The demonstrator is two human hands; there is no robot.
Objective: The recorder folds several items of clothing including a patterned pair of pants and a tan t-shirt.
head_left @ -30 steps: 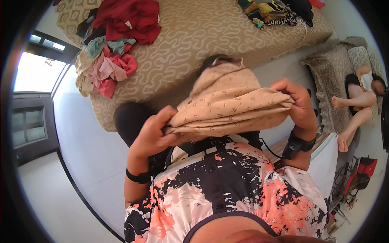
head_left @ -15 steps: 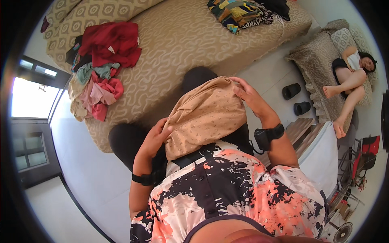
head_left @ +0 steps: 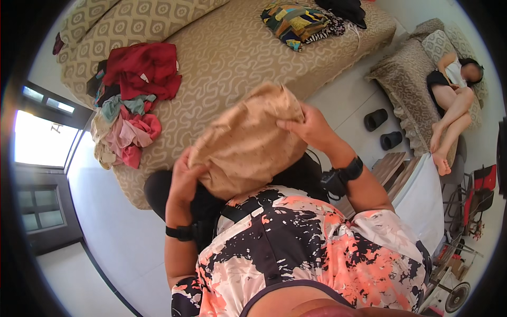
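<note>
A tan cloth (head_left: 245,142) with a small dark print hangs between my hands, above my lap; it looks folded, and I cannot make out what kind of garment it is. My left hand (head_left: 185,177) grips its left edge, thumb on top and fingers out of sight beneath. At its right edge my right hand (head_left: 309,127) pinches the cloth, thumb over the near side. Black bands circle both my wrists. Below the cloth show my dark-clad legs.
A couch with a patterned cover (head_left: 211,79) stands before me. On its left lies a heap of red, pink and green clothes (head_left: 140,74); farther right, a multicoloured garment (head_left: 296,24). Black slippers (head_left: 375,120) lie on the floor. Another person (head_left: 454,95) reclines on a second couch.
Both hands have lifted the tan cloth off my lap and moved it forward and left. The right hand's thumb now presses onto the cloth. The view has shifted slightly.
</note>
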